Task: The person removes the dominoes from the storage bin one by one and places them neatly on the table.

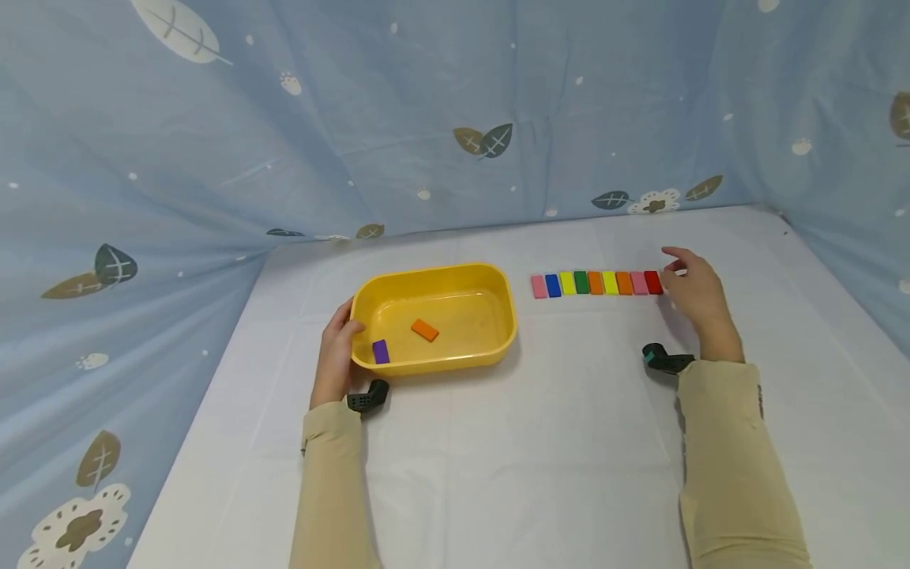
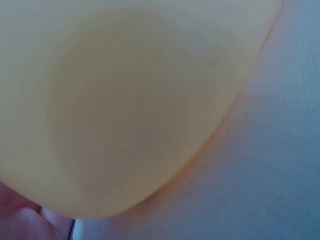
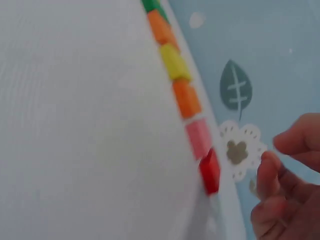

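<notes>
My left hand (image 1: 335,352) grips the left end of a yellow plastic tub (image 1: 434,366), thumb over the rim and fingers along the outside. Inside the tub lie an orange block (image 1: 425,330) and a purple block (image 1: 381,352). In the left wrist view the tub wall (image 2: 135,110) fills most of the picture, blurred. Close to the right end of a row of coloured blocks, my right hand (image 1: 695,292) holds nothing, its fingers loosely bent. The red block (image 1: 653,283) ends that row, beside a pink block (image 1: 639,283); the right wrist view shows the fingertips (image 3: 270,162) apart from it.
The row runs leftward through orange, yellow and green blocks to a blue block (image 1: 553,285) and a pink one (image 1: 538,286) near the tub. A white cloth (image 1: 540,442) covers the table. Blue patterned fabric (image 1: 398,103) rises behind it and at both sides.
</notes>
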Tool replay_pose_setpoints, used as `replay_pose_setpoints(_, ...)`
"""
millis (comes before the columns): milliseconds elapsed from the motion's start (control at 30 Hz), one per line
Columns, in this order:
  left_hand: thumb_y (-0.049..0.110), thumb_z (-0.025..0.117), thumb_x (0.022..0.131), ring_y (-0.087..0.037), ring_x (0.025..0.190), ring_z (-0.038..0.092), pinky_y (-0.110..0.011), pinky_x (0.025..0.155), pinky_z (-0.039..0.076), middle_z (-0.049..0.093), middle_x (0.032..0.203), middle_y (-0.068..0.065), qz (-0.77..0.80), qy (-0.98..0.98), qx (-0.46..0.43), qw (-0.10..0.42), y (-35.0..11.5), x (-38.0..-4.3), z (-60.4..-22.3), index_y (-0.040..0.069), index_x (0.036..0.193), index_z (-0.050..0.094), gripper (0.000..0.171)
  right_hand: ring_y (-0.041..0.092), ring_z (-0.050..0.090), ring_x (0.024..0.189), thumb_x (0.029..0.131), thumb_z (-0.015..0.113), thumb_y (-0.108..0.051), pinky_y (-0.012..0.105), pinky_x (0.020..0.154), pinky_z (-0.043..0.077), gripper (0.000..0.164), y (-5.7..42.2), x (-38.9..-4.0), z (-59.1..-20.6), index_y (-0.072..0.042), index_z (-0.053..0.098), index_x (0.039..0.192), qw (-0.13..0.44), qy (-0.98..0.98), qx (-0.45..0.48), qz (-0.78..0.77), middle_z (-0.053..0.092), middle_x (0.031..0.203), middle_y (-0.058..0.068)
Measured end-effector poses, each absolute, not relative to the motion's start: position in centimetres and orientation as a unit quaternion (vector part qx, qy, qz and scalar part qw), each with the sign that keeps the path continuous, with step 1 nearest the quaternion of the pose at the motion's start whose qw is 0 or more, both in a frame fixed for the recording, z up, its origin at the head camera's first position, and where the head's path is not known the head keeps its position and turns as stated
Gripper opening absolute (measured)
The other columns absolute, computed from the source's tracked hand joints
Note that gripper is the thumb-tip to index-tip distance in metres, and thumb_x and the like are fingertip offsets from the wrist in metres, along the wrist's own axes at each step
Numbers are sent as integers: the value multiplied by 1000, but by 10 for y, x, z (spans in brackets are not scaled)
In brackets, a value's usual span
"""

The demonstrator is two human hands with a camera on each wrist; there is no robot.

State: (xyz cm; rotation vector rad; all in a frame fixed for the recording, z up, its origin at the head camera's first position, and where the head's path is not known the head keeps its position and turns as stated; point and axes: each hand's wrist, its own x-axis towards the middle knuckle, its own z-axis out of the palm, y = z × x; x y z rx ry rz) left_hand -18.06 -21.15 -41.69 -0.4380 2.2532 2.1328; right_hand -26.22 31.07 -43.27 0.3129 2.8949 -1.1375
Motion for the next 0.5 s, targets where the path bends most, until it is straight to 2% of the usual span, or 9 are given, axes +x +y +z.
replay_pose_setpoints(67, 10, 38, 86, -18, 123, 34, -34, 103, 26, 33, 140, 3, 679, 721, -139, 5, -211, -181, -416, 21, 137, 37, 51, 27, 43, 98, 91, 36, -37, 18, 55, 41, 49, 312, -270, -440, -30, 29, 139, -19, 921, 104, -375, 43, 122, 12)
replay_pose_setpoints(167, 10, 38, 86, -18, 122, 34, -33, 103, 26, 34, 139, 3, 678, 722, -140, 3, -211, -181, -415, 21, 136, 38, 51, 24, 46, 98, 90, 39, -43, 20, 59, 43, 45, 304, -277, -441, -37, 36, 135, -42, 908, 90, -406, 48, 119, 8)
replay_pose_setpoints(267, 10, 38, 86, -18, 123, 34, -33, 103, 27, 34, 139, 2, 679, 721, -139, 2, -211, -181, -416, 21, 136, 38, 51, 21, 49, 94, 89, 41, -45, 21, 55, 44, 42, 290, -278, -436, -36, 44, 130, -51, 895, 60, -438, 54, 111, 6)
replay_pose_setpoints(300, 10, 38, 86, -18, 123, 34, -33, 103, 27, 34, 139, 3, 679, 721, -139, 2, -211, -181, -416, 20, 136, 38, 51, 23, 50, 94, 89, 42, -44, 25, 59, 47, 42, 284, -276, -430, -34, 45, 130, -47, 890, 51, -450, 55, 110, 8)
replay_pose_setpoints(367, 10, 38, 86, -18, 123, 34, -34, 103, 27, 34, 139, 2, 680, 720, -138, 2, -211, -181, -416, 20, 136, 38, 51, 16, 52, 90, 88, 40, -48, 21, 60, 47, 40, 279, -285, -442, -40, 45, 127, -64, 895, 32, -441, 57, 106, 1)
replay_pose_setpoints(500, 10, 38, 86, -18, 122, 35, -34, 102, 28, 34, 139, 2, 682, 719, -134, 0, -210, -180, -417, 20, 136, 38, 51, 9, 53, 90, 87, 36, -53, 30, 79, 47, 37, 268, -303, -467, -48, 45, 123, -97, 902, 1, -421, 59, 100, -8)
